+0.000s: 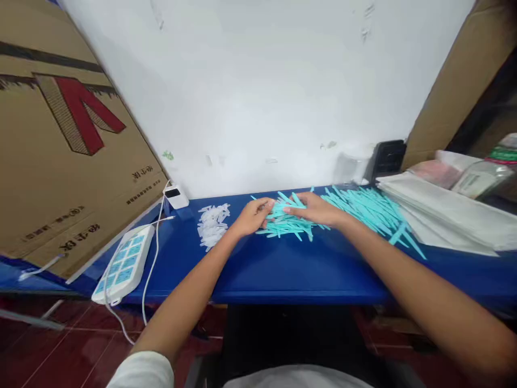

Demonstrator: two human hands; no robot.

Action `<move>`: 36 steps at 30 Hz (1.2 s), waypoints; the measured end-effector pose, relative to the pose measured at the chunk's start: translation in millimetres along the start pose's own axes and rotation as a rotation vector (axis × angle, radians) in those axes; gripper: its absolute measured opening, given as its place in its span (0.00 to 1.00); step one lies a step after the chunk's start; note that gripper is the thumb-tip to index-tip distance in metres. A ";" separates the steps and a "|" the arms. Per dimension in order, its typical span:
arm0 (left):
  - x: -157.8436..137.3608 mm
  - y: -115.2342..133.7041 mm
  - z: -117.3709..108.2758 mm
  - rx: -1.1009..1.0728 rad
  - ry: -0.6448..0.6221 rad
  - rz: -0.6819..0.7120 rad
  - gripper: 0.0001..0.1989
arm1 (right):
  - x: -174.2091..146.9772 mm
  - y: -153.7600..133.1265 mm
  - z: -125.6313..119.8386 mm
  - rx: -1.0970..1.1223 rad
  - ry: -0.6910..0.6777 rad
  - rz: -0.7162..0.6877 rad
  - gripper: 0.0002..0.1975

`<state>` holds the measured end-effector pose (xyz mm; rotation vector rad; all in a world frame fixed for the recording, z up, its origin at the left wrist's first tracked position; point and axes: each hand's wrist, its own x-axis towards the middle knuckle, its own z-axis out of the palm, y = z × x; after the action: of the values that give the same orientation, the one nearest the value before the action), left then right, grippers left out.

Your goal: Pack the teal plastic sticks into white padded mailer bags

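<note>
1. We see our left hand (253,216) resting at the left edge of a small heap of turquoise sticks (287,222) on the blue table (291,269). Its fingers are curled loosely over the nearest sticks; whether they actually pinch 1 we cannot tell.
2. Our right hand (317,209) lies palm down on the same heap, fingers spread fairly flat and pressing on the sticks, with nothing clearly clasped.
3. The 2 hands almost meet over the heap, which sits near the back of the table, close to the white wall (262,91).
4. A longer spread of turquoise sticks (374,213) runs off to the right, behind our right forearm.
5. Just left of our left hand lies a little pile of clear white pieces (212,225), apart from the heap.
6. Farther left, a white power strip (123,265) hangs over the table's corner, below a leaning cardboard box (60,151).
7. On the right edge lie stacked white sheets (448,213).
</note>
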<state>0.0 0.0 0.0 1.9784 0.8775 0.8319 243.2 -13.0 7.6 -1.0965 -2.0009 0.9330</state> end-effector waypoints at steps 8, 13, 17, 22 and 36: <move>4.8 -17.8 20.5 0.000 0.246 0.050 0.28 | 0.9 -4.0 14.8 0.034 0.084 0.005 0.29; 3.4 -18.9 23.5 0.015 0.314 0.061 0.25 | 0.2 -8.3 22.6 0.084 0.125 -0.019 0.31; 3.0 -16.6 23.3 0.047 0.317 0.067 0.25 | 0.6 -9.6 25.3 0.040 0.178 -0.058 0.31; 4.9 -15.1 23.7 0.117 0.324 0.079 0.25 | 1.6 -9.5 25.8 0.020 0.179 -0.047 0.29; 8.4 -23.2 6.8 0.337 0.345 0.103 0.21 | 10.4 19.0 -4.5 -0.320 0.272 -0.091 0.27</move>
<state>3.5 14.3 -21.0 2.2212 1.1848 1.1712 250.1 4.9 -3.6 -1.2174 -1.9919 0.3979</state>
